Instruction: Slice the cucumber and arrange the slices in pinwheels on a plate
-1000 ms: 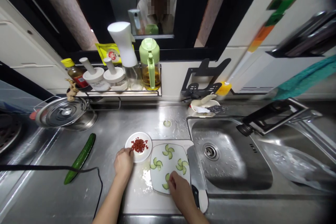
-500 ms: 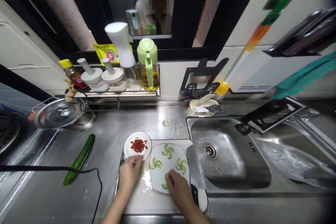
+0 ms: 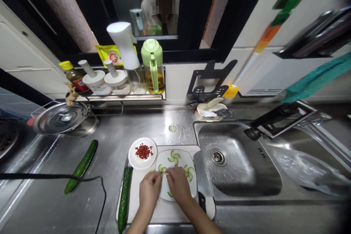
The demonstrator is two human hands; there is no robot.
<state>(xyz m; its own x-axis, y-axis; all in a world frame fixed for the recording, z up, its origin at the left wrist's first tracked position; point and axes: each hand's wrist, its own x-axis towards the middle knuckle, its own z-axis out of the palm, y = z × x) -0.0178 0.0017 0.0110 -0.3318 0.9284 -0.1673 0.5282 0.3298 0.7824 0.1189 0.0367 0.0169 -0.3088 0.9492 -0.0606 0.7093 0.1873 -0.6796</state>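
A square white plate (image 3: 177, 157) bears several pinwheels of cucumber slices, and it rests on a white cutting board (image 3: 134, 204). Over the plate's left edge my left hand (image 3: 149, 189) is pinched, its fingertips beside the left cucumber pinwheel (image 3: 162, 168); whatever it holds is too small to make out. My right hand (image 3: 178, 187) reaches across the plate with fingers pinched at that same pinwheel, partly covering another one. Just beyond my left hand, a round white dish (image 3: 133, 158) holds dried goji berries (image 3: 143, 151). A whole cucumber (image 3: 124, 197) lies along the board's left side.
A knife (image 3: 203, 175) lies at the board's right, close to the sink (image 3: 238, 164). Another cucumber (image 3: 82, 166) and a black cable (image 3: 82, 178) are on the left counter. Behind stand a lidded pot (image 3: 65, 117), a seasoning rack and an oil bottle (image 3: 153, 65).
My left hand has moved right, from the goji berry dish to the plate's left edge, uncovering the cucumber on the board. My right hand has shifted up and left to the left pinwheel.
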